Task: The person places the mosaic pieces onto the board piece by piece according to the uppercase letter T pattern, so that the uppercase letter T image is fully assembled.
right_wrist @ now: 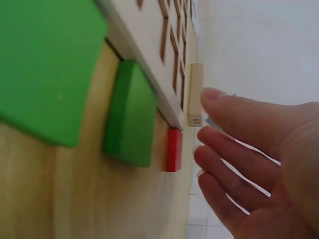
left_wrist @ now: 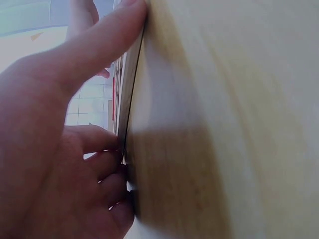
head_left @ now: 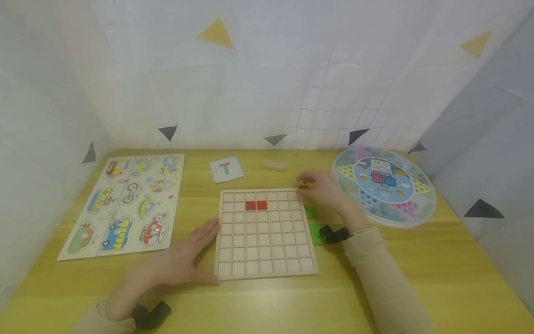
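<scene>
A wooden grid board (head_left: 250,253) lies flat on the table with two red squares (head_left: 261,205) side by side in its second row from the far edge. At the board's left edge my left hand (head_left: 179,260) rests with thumb and fingers spread, touching the side. My right hand (head_left: 327,190) hovers by the far right corner, its fingers loosely bent and holding nothing. In the right wrist view a red block (right_wrist: 174,149) lies near the board's corner, close to that hand's fingers. Two green pieces (right_wrist: 130,117) lie along the right edge, nearer the wrist.
Behind the board lie a pattern card (head_left: 226,170) and a small wooden block (head_left: 273,165). A vehicle puzzle board (head_left: 125,208) is at the left, and a round Chinese checkers set (head_left: 384,185) at the right. A patterned sheet (head_left: 250,93) hangs behind the table.
</scene>
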Demonstrator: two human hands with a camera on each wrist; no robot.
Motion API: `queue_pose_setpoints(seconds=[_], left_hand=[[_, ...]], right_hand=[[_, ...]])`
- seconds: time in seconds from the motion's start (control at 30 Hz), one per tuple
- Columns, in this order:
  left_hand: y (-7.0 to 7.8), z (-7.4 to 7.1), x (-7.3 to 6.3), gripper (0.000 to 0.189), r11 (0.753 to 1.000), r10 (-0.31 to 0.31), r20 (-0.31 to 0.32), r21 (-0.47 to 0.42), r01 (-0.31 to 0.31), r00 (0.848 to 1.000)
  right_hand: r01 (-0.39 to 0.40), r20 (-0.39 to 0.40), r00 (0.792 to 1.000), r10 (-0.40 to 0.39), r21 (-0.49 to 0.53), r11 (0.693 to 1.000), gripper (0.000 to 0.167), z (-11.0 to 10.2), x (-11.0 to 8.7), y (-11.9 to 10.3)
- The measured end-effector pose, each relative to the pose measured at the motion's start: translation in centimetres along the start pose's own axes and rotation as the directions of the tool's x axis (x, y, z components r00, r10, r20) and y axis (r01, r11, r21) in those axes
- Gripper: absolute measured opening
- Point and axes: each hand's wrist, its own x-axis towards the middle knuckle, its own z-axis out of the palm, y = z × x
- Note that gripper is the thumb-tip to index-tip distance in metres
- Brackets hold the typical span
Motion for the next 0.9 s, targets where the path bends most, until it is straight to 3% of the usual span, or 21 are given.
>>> queue_pose_setpoints(seconds=[0.23,0.5,0.9], left_hand=[[-0.01,0.01,0.02,0.121,1.000,0.004,-0.002,0.005,-0.004,1.000],[-0.05,0.07,0.07,0.122,1.000,0.005,-0.014,0.018,-0.004,1.000],[0.03,0.00,0.11,0.121,1.000,0.003,-0.003,0.008,-0.003,1.000]], right_hand=[[0.019,0.062,0.998,-0.015,-0.066,0.998,0.044,0.14,0.09,0.10],[0.031,0.057,0.998,-0.028,-0.054,0.998,0.034,-0.25,-0.01,0.42],[-0.001,0.040,0.999,0.002,-0.034,0.999,0.038,-0.77,-0.42,0.90]])
